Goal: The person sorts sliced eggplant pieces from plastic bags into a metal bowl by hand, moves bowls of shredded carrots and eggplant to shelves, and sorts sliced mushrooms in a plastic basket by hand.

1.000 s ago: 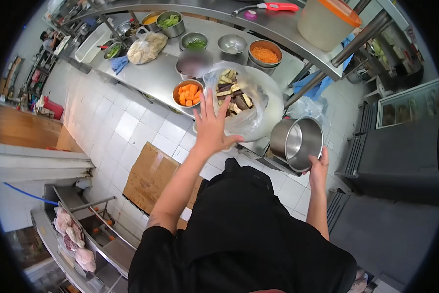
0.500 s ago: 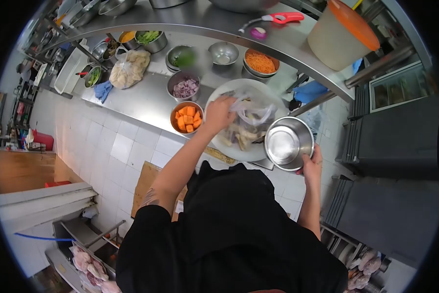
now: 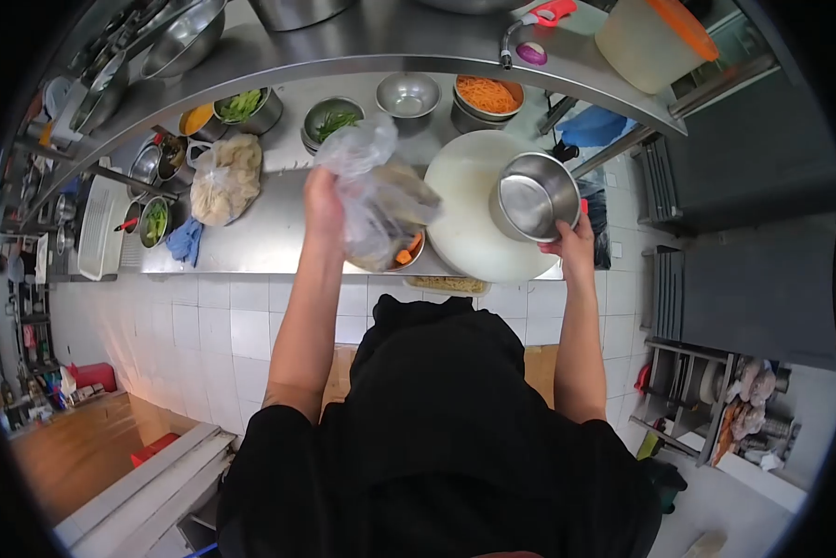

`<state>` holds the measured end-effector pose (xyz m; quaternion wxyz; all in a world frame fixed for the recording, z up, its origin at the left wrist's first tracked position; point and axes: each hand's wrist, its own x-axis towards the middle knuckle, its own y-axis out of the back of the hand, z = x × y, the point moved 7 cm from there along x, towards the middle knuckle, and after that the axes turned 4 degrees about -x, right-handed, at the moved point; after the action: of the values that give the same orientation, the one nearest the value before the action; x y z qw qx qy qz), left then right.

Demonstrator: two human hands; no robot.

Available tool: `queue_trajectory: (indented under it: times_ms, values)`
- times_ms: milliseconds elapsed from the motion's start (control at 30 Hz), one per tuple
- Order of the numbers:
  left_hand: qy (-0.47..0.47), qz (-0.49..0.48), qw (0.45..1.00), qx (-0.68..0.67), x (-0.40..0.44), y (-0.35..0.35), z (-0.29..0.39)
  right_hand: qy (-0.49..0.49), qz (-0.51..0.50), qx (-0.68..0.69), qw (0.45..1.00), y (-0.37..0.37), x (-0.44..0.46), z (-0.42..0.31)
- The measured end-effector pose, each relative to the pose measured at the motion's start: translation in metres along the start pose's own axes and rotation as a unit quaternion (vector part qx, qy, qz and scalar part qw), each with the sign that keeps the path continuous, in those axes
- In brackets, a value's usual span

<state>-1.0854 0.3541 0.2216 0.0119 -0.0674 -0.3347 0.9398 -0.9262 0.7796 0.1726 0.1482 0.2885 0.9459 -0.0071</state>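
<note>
My left hand [image 3: 323,200] is closed on a clear plastic bag [image 3: 367,200] with pale brownish pieces inside, raised over the counter. The bag hides the bowl of chopped onion and covers most of the bowl of orange chunks [image 3: 408,251]. In my right hand [image 3: 571,244] is an empty steel pot [image 3: 536,197], gripped by its rim and side and tilted so its inside faces me. Beneath the pot lies a round white cutting board [image 3: 464,191], its surface bare where it shows.
Behind the board stand a bowl of shredded carrot [image 3: 488,95], an empty steel bowl [image 3: 408,96] and a bowl of green herbs [image 3: 334,121]. A tied bag [image 3: 224,181] and a blue cloth [image 3: 185,242] lie to the left. A steel shelf [image 3: 371,46] overhangs the counter.
My left hand has lifted the plastic bag off the cutting board and carried it left. The pot in my right hand has moved up and slightly left, over the board. The view has turned.
</note>
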Motion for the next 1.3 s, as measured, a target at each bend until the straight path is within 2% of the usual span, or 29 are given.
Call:
queue_trajectory:
  times_ms: [133, 200, 233, 300, 367, 433, 467, 533, 600, 667, 733, 800, 833, 867, 900, 933, 967, 1000, 1033, 1067, 1100, 1133, 1167, 1200, 1233, 1267, 1300]
  values:
    - [0.040, -0.064, 0.993, -0.086, -0.003, 0.016, 0.011, 0.014, -0.025, -0.017, 0.999, -0.005, 0.015, -0.004]
    - [0.073, -0.126, 0.969, -0.201, -0.009, 0.001, 0.012, 0.009, -0.034, -0.009, 0.999, -0.009, 0.033, -0.006]
    - [0.074, -0.127, 0.968, -0.201, -0.013, -0.007, 0.011, 0.020, -0.042, 0.007, 0.999, -0.012, 0.051, -0.001]
    - [0.078, -0.004, 0.984, -0.160, -0.022, -0.013, 0.003, 0.018, -0.043, -0.011, 0.999, -0.030, 0.073, -0.010]
    - [0.086, -0.004, 0.980, -0.177, -0.029, -0.013, -0.007, 0.017, -0.047, -0.028, 0.998, -0.048, 0.089, -0.019]
    - [0.094, -0.004, 0.976, -0.194, -0.036, -0.011, -0.023, -0.003, -0.091, -0.026, 0.995, -0.064, 0.099, -0.022]
    - [0.114, -0.029, 0.970, -0.214, -0.041, -0.013, -0.035, -0.003, -0.092, -0.025, 0.995, -0.067, 0.099, -0.024]
    - [0.130, -0.052, 0.962, -0.234, -0.054, -0.033, -0.050, -0.010, -0.113, 0.073, 0.991, -0.069, 0.096, -0.026]
    - [0.136, 0.017, 0.970, -0.201, -0.072, -0.058, -0.072, -0.020, -0.120, 0.031, 0.992, -0.055, 0.082, -0.023]
    - [0.139, 0.028, 0.970, -0.196, -0.079, -0.071, -0.102, 0.147, -0.116, -0.183, 0.965, -0.036, 0.041, -0.051]
    - [0.141, 0.016, 0.979, -0.149, -0.087, -0.100, -0.131, 0.024, -0.284, -0.015, 0.959, -0.040, -0.018, -0.065]
    - [0.077, -0.051, 0.995, -0.029, -0.090, -0.128, -0.160, -0.053, -0.377, 0.090, 0.920, -0.050, -0.064, -0.070]
    - [0.069, -0.153, 0.983, 0.074, -0.094, -0.146, -0.170, 0.093, -0.362, -0.023, 0.927, -0.050, -0.071, -0.073]
    - [0.058, -0.253, 0.950, 0.175, -0.098, -0.164, -0.180, 0.238, -0.334, -0.136, 0.902, -0.053, -0.079, -0.078]
    - [0.058, -0.255, 0.949, 0.176, -0.091, -0.167, -0.191, 0.287, -0.261, -0.210, 0.897, -0.052, -0.081, -0.088]
    - [0.011, -0.333, 0.914, 0.231, -0.089, -0.176, -0.200, 0.287, -0.258, -0.209, 0.899, -0.052, -0.071, -0.077]
    - [-0.035, -0.409, 0.868, 0.281, -0.095, -0.183, -0.204, 0.141, -0.235, -0.087, 0.958, -0.043, -0.041, -0.043]
    - [-0.034, -0.411, 0.866, 0.281, -0.095, -0.180, -0.199, -0.010, -0.203, 0.039, 0.978, -0.035, -0.023, -0.016]
    - [-0.007, -0.374, 0.882, 0.286, -0.091, -0.171, -0.191, -0.009, -0.202, 0.039, 0.979, -0.030, -0.020, -0.021]
    - [0.019, -0.336, 0.895, 0.292, -0.088, -0.164, -0.185, -0.069, -0.151, 0.172, 0.971, -0.020, -0.016, -0.024]
    - [0.064, -0.223, 0.949, 0.212, -0.085, -0.151, -0.177, -0.127, -0.096, 0.303, 0.940, -0.011, -0.013, -0.021]
    - [0.067, -0.226, 0.948, 0.213, -0.082, -0.143, -0.171, -0.127, -0.092, 0.305, 0.939, -0.002, -0.002, -0.010]
    - [0.024, -0.202, 0.899, 0.388, -0.073, -0.126, -0.159, -0.166, -0.093, 0.374, 0.908, 0.005, 0.015, 0.014]
    - [-0.022, -0.171, 0.818, 0.548, -0.065, -0.112, -0.148, -0.202, -0.093, 0.441, 0.869, 0.003, 0.017, 0.016]
    - [-0.019, -0.175, 0.819, 0.547, -0.060, -0.102, -0.146, -0.218, -0.099, 0.439, 0.866, 0.004, 0.019, 0.016]
    - [0.039, -0.175, 0.828, 0.532, -0.054, -0.086, -0.153, -0.218, -0.094, 0.439, 0.867, 0.005, 0.022, 0.016]
    - [0.096, -0.173, 0.833, 0.516, -0.049, -0.075, -0.160, -0.225, -0.137, 0.457, 0.849, 0.002, 0.026, 0.013]
